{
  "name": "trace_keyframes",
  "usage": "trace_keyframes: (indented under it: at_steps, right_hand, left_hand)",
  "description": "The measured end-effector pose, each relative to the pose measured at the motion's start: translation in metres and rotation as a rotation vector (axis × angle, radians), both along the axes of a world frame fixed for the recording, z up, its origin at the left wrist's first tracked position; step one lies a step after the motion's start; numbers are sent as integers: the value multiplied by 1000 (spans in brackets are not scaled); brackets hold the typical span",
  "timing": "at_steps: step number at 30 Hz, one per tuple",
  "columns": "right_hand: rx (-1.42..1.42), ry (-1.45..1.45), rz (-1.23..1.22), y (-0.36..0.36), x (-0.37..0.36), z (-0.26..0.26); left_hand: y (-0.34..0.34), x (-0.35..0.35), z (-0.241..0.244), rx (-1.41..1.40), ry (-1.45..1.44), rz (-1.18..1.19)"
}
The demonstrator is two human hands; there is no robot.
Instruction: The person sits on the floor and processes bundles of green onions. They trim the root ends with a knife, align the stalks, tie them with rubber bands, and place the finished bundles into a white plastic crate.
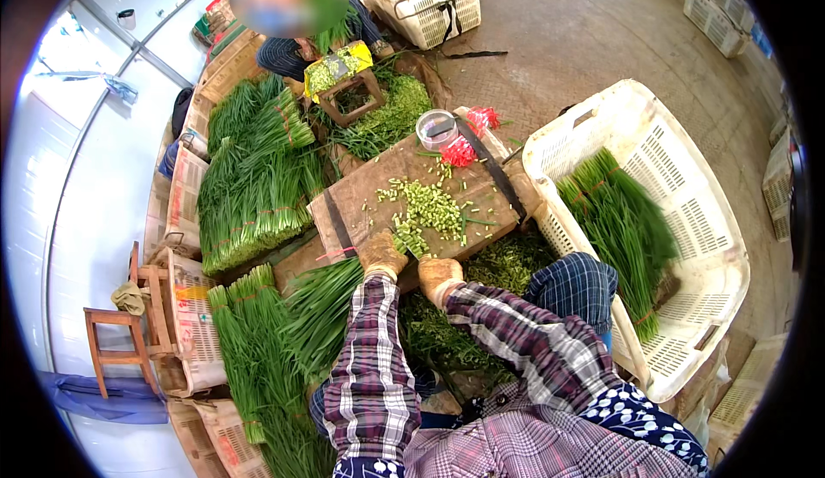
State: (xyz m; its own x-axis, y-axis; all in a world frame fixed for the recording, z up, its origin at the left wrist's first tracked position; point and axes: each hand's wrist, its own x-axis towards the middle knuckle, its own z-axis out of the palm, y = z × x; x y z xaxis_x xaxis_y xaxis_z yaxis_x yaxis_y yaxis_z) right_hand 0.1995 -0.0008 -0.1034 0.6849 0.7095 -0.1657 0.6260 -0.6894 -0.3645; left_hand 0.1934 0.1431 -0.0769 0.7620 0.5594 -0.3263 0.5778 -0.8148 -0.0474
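Observation:
My left hand (380,252), seemingly gloved, grips a bunch of green chives (325,304) at the near edge of a brown work board (361,178). The leaves trail down to the left beneath my sleeve, and the pale stem ends lie on the board. Just right of it, my right hand (440,275) is closed around a knife (413,254); only a little of its blade shows. Chopped pale stem pieces (435,207) lie scattered ahead of both hands. Toward the board's far end are a clear plastic tub (437,129) and red ties (459,151).
A white plastic crate (702,220) at my right holds tied chive bundles (612,227). More bundles are piled at left (258,188). Trimmings (509,265) cover the ground below the board. Across from me, a person sits behind a small wooden stool (351,101), near another crate (438,20).

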Motion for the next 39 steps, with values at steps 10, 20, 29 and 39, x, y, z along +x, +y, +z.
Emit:
trace_keyframes:
  at_steps: [10, 20, 29, 39]
  right_hand:
    - [80, 8, 27, -16, -2, -6]
    - [55, 53, 37, -2, 6, -7]
    - [68, 18, 9, 4, 11, -5]
    - [-26, 88, -23, -26, 30, 4]
  left_hand:
    - [-5, -6, 8, -5, -25, -3]
    - [-6, -5, 13, -24, 41, -16]
    - [0, -6, 10, -35, 15, -29]
    - [-12, -29, 13, -106, -138, -85]
